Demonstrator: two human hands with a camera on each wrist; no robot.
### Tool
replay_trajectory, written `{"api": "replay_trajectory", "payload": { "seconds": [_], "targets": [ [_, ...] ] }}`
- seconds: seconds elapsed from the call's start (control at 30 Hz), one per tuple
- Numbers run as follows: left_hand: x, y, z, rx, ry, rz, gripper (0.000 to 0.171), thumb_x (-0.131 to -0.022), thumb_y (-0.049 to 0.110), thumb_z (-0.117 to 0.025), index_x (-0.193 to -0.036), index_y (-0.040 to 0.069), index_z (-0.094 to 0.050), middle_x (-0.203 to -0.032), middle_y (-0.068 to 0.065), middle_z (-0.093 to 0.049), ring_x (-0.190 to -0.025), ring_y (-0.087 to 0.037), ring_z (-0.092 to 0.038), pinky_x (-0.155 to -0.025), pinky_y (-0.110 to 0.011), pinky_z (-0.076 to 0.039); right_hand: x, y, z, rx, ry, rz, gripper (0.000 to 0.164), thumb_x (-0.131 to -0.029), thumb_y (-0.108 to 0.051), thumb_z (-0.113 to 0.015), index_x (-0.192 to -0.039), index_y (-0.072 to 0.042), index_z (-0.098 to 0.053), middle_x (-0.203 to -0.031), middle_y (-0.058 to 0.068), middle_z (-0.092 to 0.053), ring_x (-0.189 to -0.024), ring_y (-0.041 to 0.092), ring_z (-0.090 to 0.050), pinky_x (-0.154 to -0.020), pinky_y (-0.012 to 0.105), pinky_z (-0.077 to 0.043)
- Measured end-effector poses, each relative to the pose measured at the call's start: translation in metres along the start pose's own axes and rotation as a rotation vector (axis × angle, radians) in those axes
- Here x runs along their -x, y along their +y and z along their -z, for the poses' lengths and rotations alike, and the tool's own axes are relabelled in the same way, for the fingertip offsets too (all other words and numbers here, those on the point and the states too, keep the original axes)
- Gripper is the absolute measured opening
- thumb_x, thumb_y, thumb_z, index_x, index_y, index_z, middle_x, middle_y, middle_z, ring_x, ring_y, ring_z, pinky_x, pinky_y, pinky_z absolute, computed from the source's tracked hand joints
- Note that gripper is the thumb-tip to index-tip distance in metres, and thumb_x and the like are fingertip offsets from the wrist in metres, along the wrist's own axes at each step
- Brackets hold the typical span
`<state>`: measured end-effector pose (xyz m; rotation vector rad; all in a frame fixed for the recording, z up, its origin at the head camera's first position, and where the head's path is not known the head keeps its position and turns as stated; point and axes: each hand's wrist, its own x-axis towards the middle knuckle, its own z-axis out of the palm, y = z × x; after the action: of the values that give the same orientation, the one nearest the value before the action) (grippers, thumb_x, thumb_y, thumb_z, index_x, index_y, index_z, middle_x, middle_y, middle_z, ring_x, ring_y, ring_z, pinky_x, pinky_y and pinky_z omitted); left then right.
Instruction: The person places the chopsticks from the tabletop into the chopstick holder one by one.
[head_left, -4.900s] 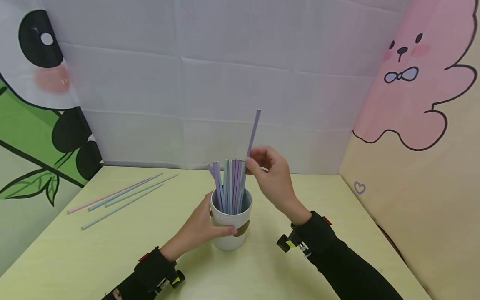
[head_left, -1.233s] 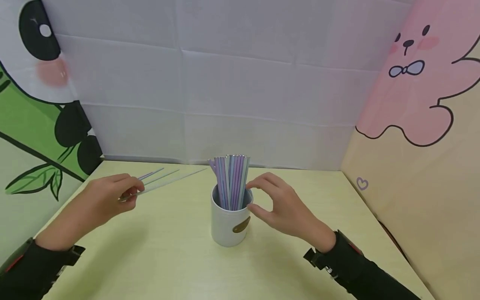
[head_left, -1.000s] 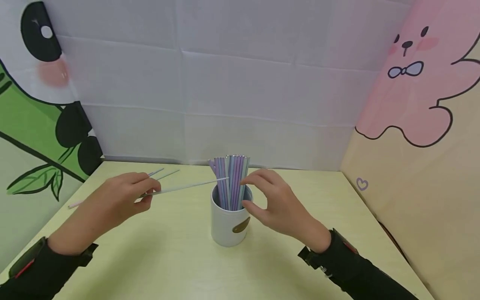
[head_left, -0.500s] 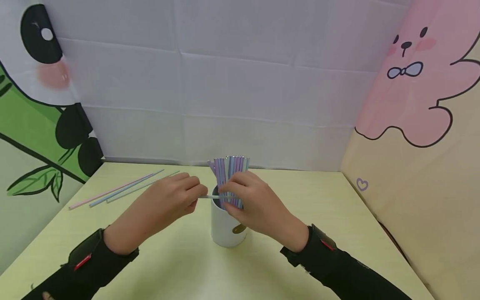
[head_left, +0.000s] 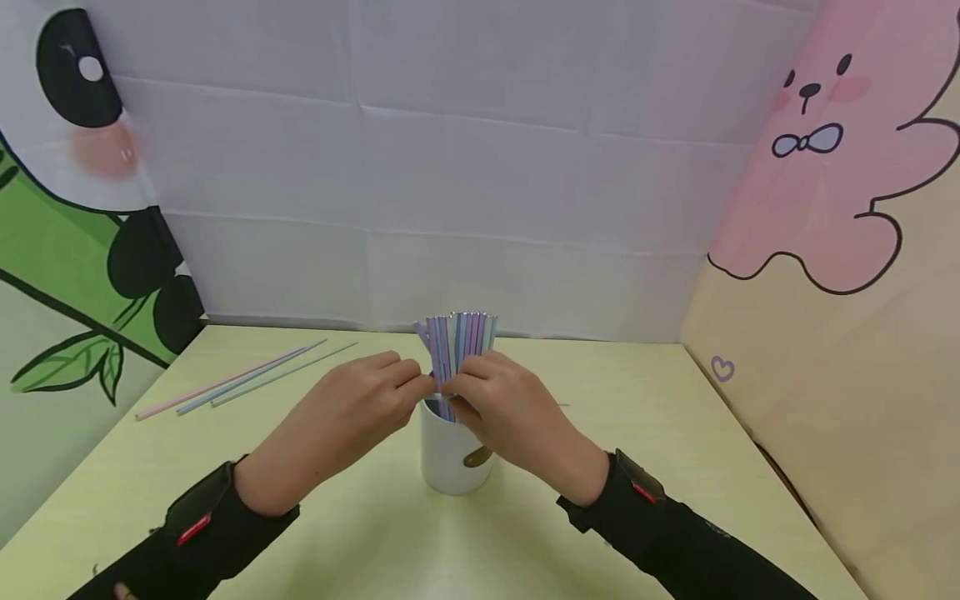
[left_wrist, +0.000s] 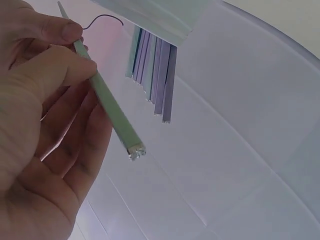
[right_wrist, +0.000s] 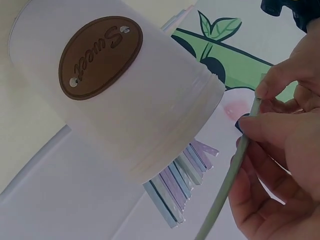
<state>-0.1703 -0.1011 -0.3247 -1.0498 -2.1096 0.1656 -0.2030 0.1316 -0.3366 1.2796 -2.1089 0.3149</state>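
Both hands meet in front of a white cup [head_left: 442, 467], pinching one slim pale green straw-like stick [left_wrist: 112, 112]. My left hand [head_left: 352, 408] pinches it between thumb and fingertips near one end, which looks silvery and crinkled in the left wrist view. Close beside it, my right hand [head_left: 517, 408] also pinches the stick, whose far end pokes out past that hand. Several purple, blue and green sticks [head_left: 465, 337] stand upright in the cup, their lower parts hidden by its wall. A brown oval label [right_wrist: 100, 57] reading "Sweet" is on the cup's side.
Pink, blue and green sticks [head_left: 251, 379] lie slantwise on the pale yellow table [head_left: 630, 383] at the left. A white cloth backdrop [head_left: 480, 167] rises behind the table, with cartoon-printed panels at either side.
Earlier my left hand held the cup while my right pinched a purple stick above it. Since then, my left hand has brought a green stick from the table, and my right hand has taken hold too.
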Motion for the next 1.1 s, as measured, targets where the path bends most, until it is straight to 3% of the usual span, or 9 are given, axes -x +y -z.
{"api": "replay_trajectory", "payload": {
  "seconds": [0.13,0.3,0.4,0.47,0.57,0.67,0.73,0.9,1.1],
  "targets": [
    [0.002,-0.001,0.000,0.042,0.088,0.045,0.033,-0.076,0.010,-0.091,-0.103,0.010,-0.072,-0.088,0.000,-0.069,-0.077,-0.018,-0.064,-0.064,-0.028,-0.056,-0.003,0.005,0.004,0.000,0.022,-0.030,0.015,-0.087,-0.004,-0.087,-0.098,-0.008,-0.079,-0.093,0.002,-0.072,-0.084,0.017,-0.064,-0.074,0.023,-0.056],
    [0.010,0.002,-0.005,0.218,0.228,0.132,0.031,-0.074,0.017,-0.093,-0.096,0.014,-0.071,-0.088,0.005,-0.069,-0.079,-0.014,-0.065,-0.062,-0.029,-0.056,-0.007,0.015,0.014,-0.046,0.097,-0.092,0.013,-0.089,-0.002,-0.085,-0.100,-0.007,-0.079,-0.091,0.002,-0.070,-0.083,0.016,-0.064,-0.073,0.024,-0.056],
    [0.017,0.004,-0.015,0.323,0.254,0.220,0.028,-0.075,0.017,-0.093,-0.090,0.016,-0.069,-0.084,0.008,-0.067,-0.077,-0.009,-0.063,-0.062,-0.028,-0.054,-0.010,0.020,0.021,-0.125,0.161,-0.142,0.015,-0.089,0.000,-0.084,-0.102,-0.005,-0.078,-0.092,0.003,-0.070,-0.083,0.015,-0.066,-0.073,0.024,-0.058],
    [0.022,0.006,-0.026,0.395,0.230,0.315,0.028,-0.078,0.018,-0.093,-0.090,0.017,-0.068,-0.084,0.008,-0.067,-0.078,-0.007,-0.063,-0.064,-0.027,-0.056,-0.012,0.023,0.026,-0.200,0.203,-0.178,0.016,-0.090,0.000,-0.084,-0.104,-0.004,-0.078,-0.093,0.004,-0.070,-0.082,0.014,-0.067,-0.073,0.024,-0.059],
    [0.029,0.010,-0.045,0.549,0.140,0.517,0.032,-0.084,0.026,-0.092,-0.103,0.015,-0.069,-0.095,0.005,-0.070,-0.087,-0.010,-0.067,-0.073,-0.031,-0.061,-0.015,0.026,0.031,-0.312,0.262,-0.231,0.016,-0.092,-0.002,-0.082,-0.107,-0.003,-0.077,-0.096,0.005,-0.072,-0.081,0.013,-0.068,-0.073,0.025,-0.060],
    [0.032,0.014,-0.066,0.757,0.016,0.705,0.063,-0.085,0.037,-0.092,-0.133,0.010,-0.062,-0.127,-0.006,-0.068,-0.111,-0.025,-0.069,-0.091,-0.043,-0.061,-0.018,0.027,0.034,-0.403,0.305,-0.300,0.017,-0.094,-0.003,-0.081,-0.109,-0.004,-0.075,-0.097,0.005,-0.074,-0.084,0.013,-0.070,-0.074,0.027,-0.061],
    [0.033,0.017,-0.079,0.893,-0.052,0.790,0.087,-0.083,0.042,-0.092,-0.151,0.008,-0.048,-0.149,-0.013,-0.055,-0.127,-0.035,-0.063,-0.103,-0.051,-0.056,-0.020,0.028,0.035,-0.469,0.326,-0.356,0.016,-0.095,-0.004,-0.080,-0.110,-0.004,-0.074,-0.098,0.004,-0.074,-0.086,0.013,-0.072,-0.076,0.028,-0.062],
    [0.033,0.024,-0.105,1.091,-0.101,0.865,0.118,-0.077,0.041,-0.096,-0.164,0.006,-0.026,-0.168,-0.017,-0.034,-0.147,-0.043,-0.045,-0.116,-0.059,-0.043,-0.022,0.033,0.032,-0.662,0.354,-0.483,0.016,-0.099,-0.007,-0.076,-0.113,-0.004,-0.070,-0.099,0.007,-0.073,-0.086,0.018,-0.073,-0.079,0.031,-0.064],
    [0.026,0.032,-0.117,1.160,-0.065,0.873,0.121,-0.073,0.040,-0.099,-0.165,0.011,-0.025,-0.163,-0.012,-0.041,-0.147,-0.036,-0.046,-0.117,-0.059,-0.041,-0.020,0.044,0.021,-0.796,0.342,-0.545,0.018,-0.100,-0.006,-0.074,-0.115,-0.002,-0.067,-0.097,0.011,-0.071,-0.084,0.022,-0.073,-0.078,0.038,-0.065]
  ]
}}
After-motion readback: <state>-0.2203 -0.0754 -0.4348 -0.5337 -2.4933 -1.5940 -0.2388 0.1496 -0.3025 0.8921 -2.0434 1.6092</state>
